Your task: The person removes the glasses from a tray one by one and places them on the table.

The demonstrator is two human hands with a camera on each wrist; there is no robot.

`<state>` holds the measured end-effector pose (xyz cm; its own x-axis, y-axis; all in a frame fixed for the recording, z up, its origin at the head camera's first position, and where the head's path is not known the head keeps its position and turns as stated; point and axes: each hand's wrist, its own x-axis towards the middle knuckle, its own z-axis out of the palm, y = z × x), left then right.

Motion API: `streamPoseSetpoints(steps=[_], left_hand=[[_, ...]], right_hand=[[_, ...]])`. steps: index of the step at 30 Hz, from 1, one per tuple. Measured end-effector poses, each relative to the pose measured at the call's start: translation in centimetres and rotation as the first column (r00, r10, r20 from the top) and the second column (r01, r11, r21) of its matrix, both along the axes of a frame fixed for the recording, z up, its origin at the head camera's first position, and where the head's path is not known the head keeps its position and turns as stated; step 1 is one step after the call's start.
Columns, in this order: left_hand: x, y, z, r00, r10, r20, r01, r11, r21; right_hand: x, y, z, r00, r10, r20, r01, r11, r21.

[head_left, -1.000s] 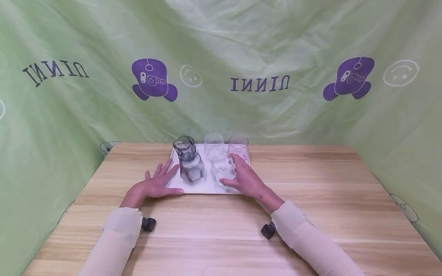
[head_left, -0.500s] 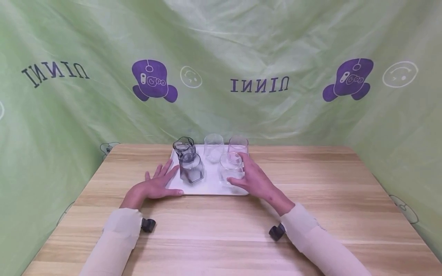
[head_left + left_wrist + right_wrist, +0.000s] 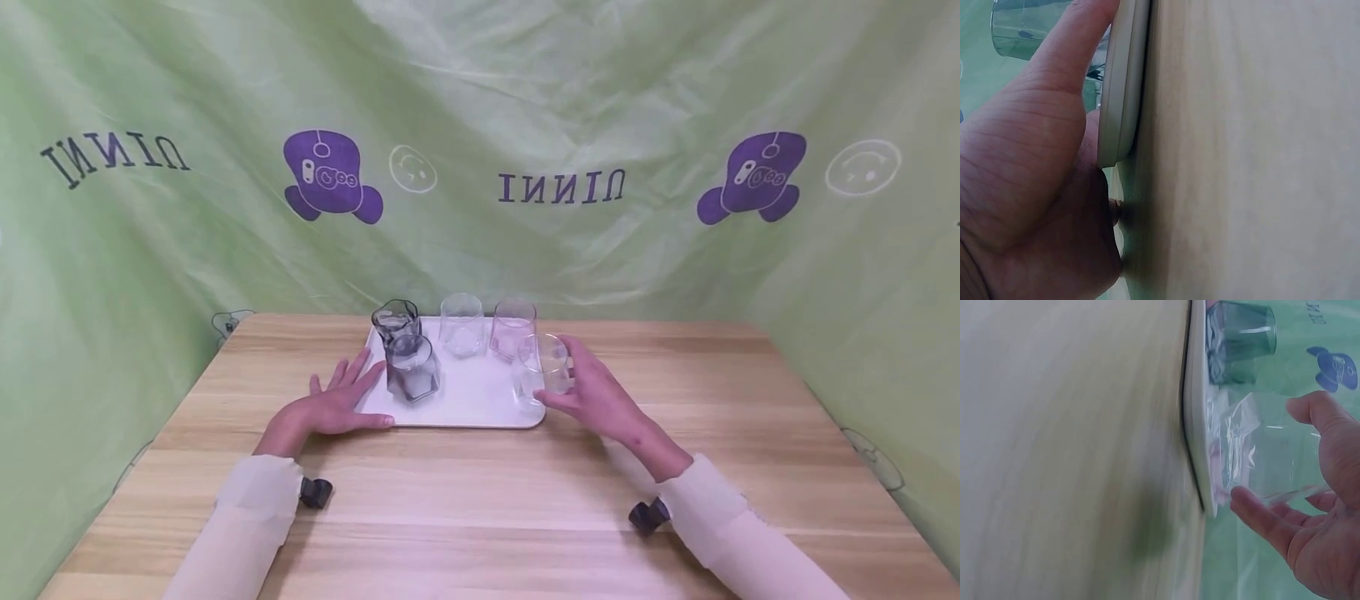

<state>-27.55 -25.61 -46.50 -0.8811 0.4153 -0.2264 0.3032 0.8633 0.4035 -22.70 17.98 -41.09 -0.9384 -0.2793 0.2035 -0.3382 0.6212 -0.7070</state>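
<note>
A white rectangular tray (image 3: 476,408) lies on the table and carries several drinking glasses. In the head view, my right hand (image 3: 600,400) grips a clear glass (image 3: 542,371) over the tray's front right corner. The right wrist view shows thumb and fingers around that glass (image 3: 1272,447), its base close to the tray. My left hand (image 3: 337,408), fingers spread and thumb extended, rests against the tray's left end. A smoky grey glass (image 3: 412,379) stands beside its fingertips, with a darker wavy-rimmed glass (image 3: 396,321) behind. At the back stand another clear glass (image 3: 461,329) and a pinkish glass (image 3: 513,329).
The wood-grain table (image 3: 465,517) extends in front of the tray and to both sides. A green printed curtain (image 3: 465,242) hangs behind and at the sides, close to the table's back edge. Each wrist carries a small black camera.
My right hand has moved the clear glass rightward, from the tray's middle front to its right corner. The left hand and the other glasses have stayed in place.
</note>
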Motion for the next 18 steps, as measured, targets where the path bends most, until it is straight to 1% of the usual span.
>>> streamPoseSetpoints(steps=[4,9,13,18], left_hand=[[0.1,0.1,0.2,1.0,-0.003,-0.001,0.003,1.0,0.008],[0.2,0.1,0.4,1.0,-0.001,0.014,0.002,1.0,-0.008],[0.2,0.1,0.5,1.0,-0.001,0.024,0.001,1.0,-0.002],[0.3,0.2,0.7,1.0,-0.004,0.029,0.004,1.0,0.007]], right_hand=[[-0.3,1.9,0.2,1.0,-0.022,0.002,0.022,1.0,0.002],[-0.7,4.1,0.4,0.999,-0.039,-0.002,0.039,0.999,-0.001],[-0.9,5.9,0.5,0.998,-0.058,-0.005,0.058,0.998,-0.001],[-1.3,8.5,0.4,0.996,-0.09,0.013,0.09,0.996,-0.029]])
